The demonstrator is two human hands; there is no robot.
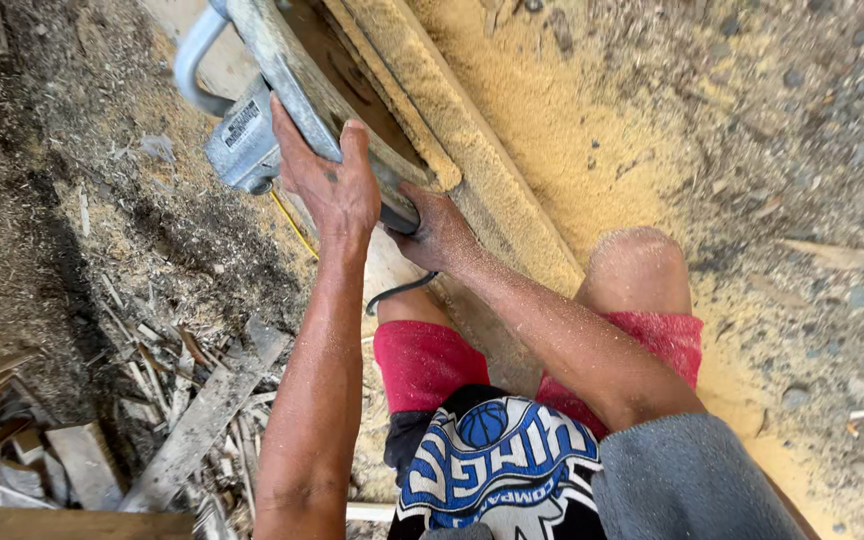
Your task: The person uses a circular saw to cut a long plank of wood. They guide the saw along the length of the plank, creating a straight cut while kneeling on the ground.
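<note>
My left hand (332, 185) is clamped over the edge of the grey metal base plate (287, 75) of a power tool, thumb on one side and fingers curled over the rim, so it looks like it's pressing the plate flat and steering it. My right hand (434, 232) sits just beside it, closed around a dark handle (400, 218) at the near end of the tool; fingers are wrapped tight, though I can't see the fingertips since they tuck under the plate. Two hands on it makes sense for a grip like this: one holds, one guides.

Right past the hands the plate rides on a long plank (472, 150) running diagonally away from me, caked in sawdust. Above the left hand there's a grey motor housing (242, 145) with a looped metal guard or handle (192, 60), partly cut off by the top of the frame. A black cord (399, 292) curls down below the right hand, and a thin yellow wire (294, 225) trails off below the left one.

Can't see any blade, it's hidden under the plate. My knees and red shorts (422, 360) are below the hands, straddling the plank. Off to the left of my left arm lies a heap of wood scraps (182, 400); to the right, sawdust over gravelly ground (792, 200).
</note>
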